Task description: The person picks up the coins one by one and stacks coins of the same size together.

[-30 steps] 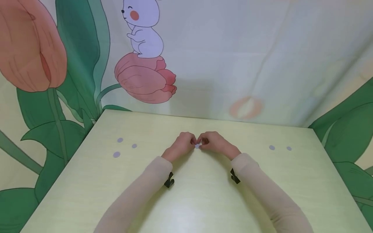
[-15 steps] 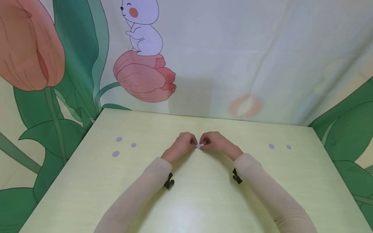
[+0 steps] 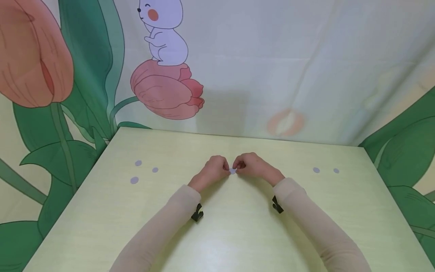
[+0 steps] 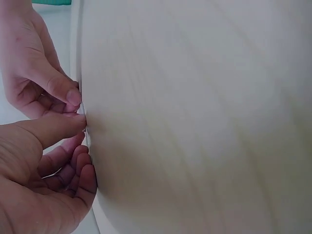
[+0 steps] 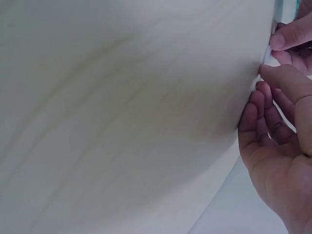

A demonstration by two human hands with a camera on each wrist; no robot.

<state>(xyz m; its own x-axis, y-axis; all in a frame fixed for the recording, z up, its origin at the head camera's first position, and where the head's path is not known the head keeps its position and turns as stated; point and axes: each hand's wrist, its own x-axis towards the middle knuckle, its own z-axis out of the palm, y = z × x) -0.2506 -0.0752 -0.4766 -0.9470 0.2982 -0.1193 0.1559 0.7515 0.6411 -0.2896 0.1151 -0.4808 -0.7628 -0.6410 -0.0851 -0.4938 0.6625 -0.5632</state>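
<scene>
At the middle of the table's far half, a small flat lilac disc (image 3: pixel 232 171) lies between my two hands. My left hand (image 3: pixel 213 170) pinches its left edge with curled fingers, the thumb tip low at the tabletop. On the opposite edge, my right hand (image 3: pixel 254 166) holds the disc with thumb and fingertips, its index finger bent over it. From the left wrist view, both thumbs meet close together at a thin pale sliver of the disc (image 4: pixel 82 108); most of it is hidden by fingers. The right wrist view shows the same sliver between the fingertips.
Three more lilac discs (image 3: pixel 134 180) lie on the pale yellow table (image 3: pixel 217 234) at the left. Two others (image 3: pixel 316 170) are spaced apart at the right. Behind the far edge hangs a curtain (image 3: pixel 258 68) printed with tulips and a white rabbit.
The fingertips have parted a little, the right hand shifting slightly right, so more of the disc shows between them. The other discs stay where they were on the table.
</scene>
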